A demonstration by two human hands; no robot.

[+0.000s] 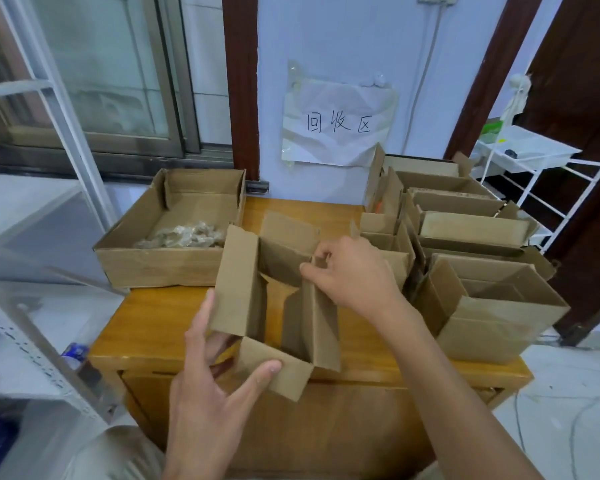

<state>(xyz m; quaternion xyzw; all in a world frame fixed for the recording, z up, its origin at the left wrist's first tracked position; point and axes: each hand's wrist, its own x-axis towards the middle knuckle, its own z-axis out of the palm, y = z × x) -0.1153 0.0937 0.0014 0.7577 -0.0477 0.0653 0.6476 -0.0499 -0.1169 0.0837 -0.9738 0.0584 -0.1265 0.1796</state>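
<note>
A small open cardboard box (243, 285) is held above the near middle of the wooden table (153, 327), with its flaps spread outward. My left hand (208, 379) holds it at the near left corner: the thumb lies on the near flap and the fingers reach under the left flap. My right hand (354, 271) pinches the top edge of the right flap between thumb and curled fingers. The box's inside looks empty.
A wide shallow carton (174, 261) with crumpled tape inside sits at the table's left. Several open cardboard boxes (485, 306) are crowded along the right side. A paper sign (340, 123) hangs on the wall behind. A white wire rack (534, 168) stands far right, metal shelving at left.
</note>
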